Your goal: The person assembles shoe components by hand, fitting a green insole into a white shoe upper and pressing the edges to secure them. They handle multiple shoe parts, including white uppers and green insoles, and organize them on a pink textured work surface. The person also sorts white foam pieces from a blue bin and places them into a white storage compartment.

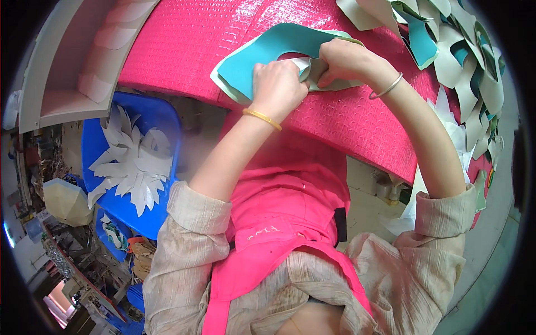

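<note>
Over the pink table covering lies a curved, teal and off-white cut piece [245,61], which looks like a layered shoe upper. Its middle has an opening through which pink shows. My left hand [279,86], with a yellow bangle at the wrist, is closed on the inner edge, where a pale flap is folded up. My right hand [349,60], with a silver bangle, pinches the right part of the same piece close by. The fingertips of both hands are partly hidden, so the exact grip points do not show.
Many similar off-white and teal pieces [469,67] are heaped at the right. White cut pieces [131,167] lie on a blue plastic chair [151,218] at the left. A pale open-fronted box [58,72] holding stacked pieces stands at the upper left. The pink table covering [184,44] ends just before my apron.
</note>
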{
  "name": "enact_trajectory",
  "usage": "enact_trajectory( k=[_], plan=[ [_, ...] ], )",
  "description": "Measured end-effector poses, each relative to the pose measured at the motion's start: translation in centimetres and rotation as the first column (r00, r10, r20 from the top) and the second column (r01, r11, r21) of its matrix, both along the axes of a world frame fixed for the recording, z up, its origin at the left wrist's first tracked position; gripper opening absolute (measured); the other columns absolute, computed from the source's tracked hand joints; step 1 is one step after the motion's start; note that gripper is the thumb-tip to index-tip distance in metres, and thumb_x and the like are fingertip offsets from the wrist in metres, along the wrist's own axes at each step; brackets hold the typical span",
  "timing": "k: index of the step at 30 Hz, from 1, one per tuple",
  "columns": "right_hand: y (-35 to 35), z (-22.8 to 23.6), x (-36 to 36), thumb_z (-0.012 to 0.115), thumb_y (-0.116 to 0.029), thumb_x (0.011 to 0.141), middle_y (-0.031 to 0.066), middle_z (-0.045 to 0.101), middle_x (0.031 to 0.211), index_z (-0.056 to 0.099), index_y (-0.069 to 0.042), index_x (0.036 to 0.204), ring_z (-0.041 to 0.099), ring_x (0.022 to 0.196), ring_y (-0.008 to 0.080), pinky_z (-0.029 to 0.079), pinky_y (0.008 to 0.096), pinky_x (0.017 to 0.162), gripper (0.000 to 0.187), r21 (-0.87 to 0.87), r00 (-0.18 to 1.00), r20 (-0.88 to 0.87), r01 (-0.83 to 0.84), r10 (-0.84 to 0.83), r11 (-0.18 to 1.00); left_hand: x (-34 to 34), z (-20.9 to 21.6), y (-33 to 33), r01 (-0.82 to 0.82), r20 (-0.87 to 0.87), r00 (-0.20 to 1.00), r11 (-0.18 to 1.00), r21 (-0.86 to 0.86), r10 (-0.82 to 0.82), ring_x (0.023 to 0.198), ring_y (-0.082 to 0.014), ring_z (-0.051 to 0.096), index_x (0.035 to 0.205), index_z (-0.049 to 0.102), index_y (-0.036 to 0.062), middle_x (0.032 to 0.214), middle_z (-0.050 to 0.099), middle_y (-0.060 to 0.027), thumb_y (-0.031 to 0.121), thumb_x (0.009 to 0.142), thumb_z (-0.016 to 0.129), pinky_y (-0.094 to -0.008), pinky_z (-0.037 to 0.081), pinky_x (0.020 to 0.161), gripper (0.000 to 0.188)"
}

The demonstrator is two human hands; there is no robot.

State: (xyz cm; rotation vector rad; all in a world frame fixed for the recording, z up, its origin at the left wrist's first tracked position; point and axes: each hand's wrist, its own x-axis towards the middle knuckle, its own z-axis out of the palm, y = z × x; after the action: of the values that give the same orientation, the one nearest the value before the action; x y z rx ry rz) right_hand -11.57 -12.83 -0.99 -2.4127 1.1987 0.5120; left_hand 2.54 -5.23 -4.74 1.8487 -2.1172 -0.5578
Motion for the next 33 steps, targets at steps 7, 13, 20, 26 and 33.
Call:
enact_trajectory(
  k=[7,13,20,26,33],
  plan=[
    [1.3,0.1,1.0,0.074,-0.022,0.059,0.0162,0.063,0.072,0.067,-0.003,0.074,0.063,0.069,0.0285,0.051,0.0371,0.064,0.025,-0.181,0.991,-0.076,-0.119,0.107,0.976,-1.6,0.9,0.6,0.120,0.323,0.944,0.982,-0.146,-0.067,0.067,-0.0253,0.061,0.068,0.062,0.0057,0.070,0.062,-0.0136,0.013,0.070,0.059,-0.0397,0.044,0.069,0.009],
    [2.2,-0.4,1.4,0.072,-0.017,0.060,0.0155,0.063,0.067,0.065,-0.004,0.065,0.064,0.066,0.0278,0.052,0.0348,0.060,0.016,-0.313,0.983,-0.082,-0.180,0.163,0.932,0.0,-0.3,7.2,0.545,0.257,0.820,0.563,-0.621,-0.511,0.096,-0.0249,0.053,0.101,0.058,0.0011,0.100,0.055,-0.0125,0.012,0.071,0.061,-0.0362,0.043,0.089,0.032],
    [0.8,0.6,0.1,0.069,-0.014,0.063,0.0158,0.063,0.072,0.065,-0.003,0.079,0.063,0.071,0.0298,0.051,0.0380,0.064,0.019,-0.145,0.976,-0.111,-0.201,0.186,0.969,-1.1,-3.8,5.3,0.211,0.027,0.972,0.823,-0.527,-0.233,0.096,-0.0266,0.052,0.106,0.056,-0.0005,0.107,0.053,-0.0119,0.011,0.074,0.060,-0.0355,0.043,0.085,0.034],
    [-0.4,0.1,-0.4,0.062,-0.006,0.066,0.0176,0.063,0.079,0.062,0.000,0.084,0.061,0.077,0.0320,0.048,0.0400,0.069,0.020,-0.028,0.966,-0.131,-0.228,0.223,0.973,-2.2,-2.9,4.7,0.216,0.048,0.974,0.831,-0.512,-0.223,0.099,-0.0263,0.049,0.105,0.058,0.0042,0.106,0.053,-0.0103,0.013,0.075,0.060,-0.0367,0.042,0.082,0.031],
    [-0.3,0.2,-1.1,0.064,-0.009,0.064,0.0177,0.062,0.073,0.063,0.000,0.077,0.062,0.070,0.0323,0.049,0.0396,0.064,0.016,-0.099,0.942,-0.145,-0.319,0.303,0.943,-3.5,-2.6,4.3,0.249,0.100,0.968,0.857,-0.450,-0.229,0.103,-0.0278,0.048,0.104,0.058,0.0038,0.103,0.052,-0.0111,0.013,0.075,0.059,-0.0371,0.042,0.085,0.030]
  ],
)
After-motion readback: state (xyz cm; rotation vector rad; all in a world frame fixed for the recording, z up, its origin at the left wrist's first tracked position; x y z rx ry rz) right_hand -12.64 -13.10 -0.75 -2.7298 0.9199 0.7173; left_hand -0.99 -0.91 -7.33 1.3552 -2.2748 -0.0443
